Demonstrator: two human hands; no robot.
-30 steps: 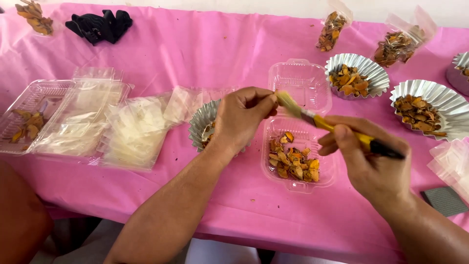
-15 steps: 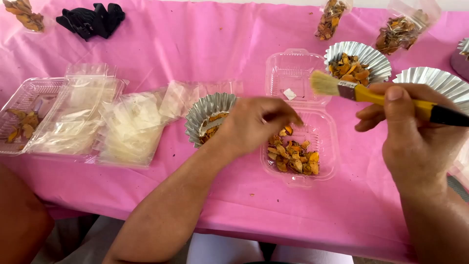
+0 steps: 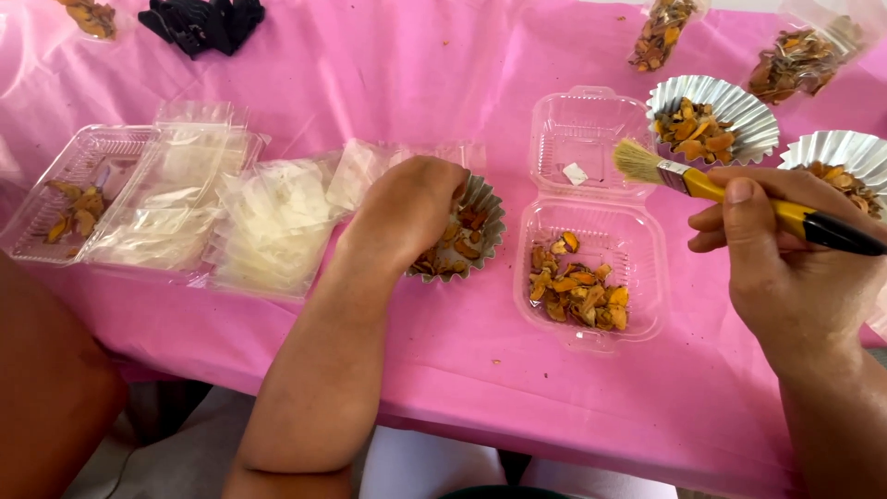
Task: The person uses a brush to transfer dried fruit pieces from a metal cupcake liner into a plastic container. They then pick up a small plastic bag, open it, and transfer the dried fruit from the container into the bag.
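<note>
The left hand (image 3: 407, 208) reaches down into a small fluted silver foil cup (image 3: 480, 214) of orange-brown dried pieces, fingers curled among them; whether it grips a piece cannot be told, since the fingertips are hidden. Just to its right lies an open clear plastic hinged box (image 3: 591, 314) with more orange-brown pieces in its near half and a small white scrap in its lid. Beyond that box, the right hand (image 3: 785, 263) is closed around a paintbrush with a yellow-and-black handle and pale bristles (image 3: 688, 177), the bristles pointing toward the left hand, above the box lid. To the left of the left hand lie stacked clear plastic bags (image 3: 268, 222). All rest on a pink tablecloth (image 3: 443, 370).
</note>
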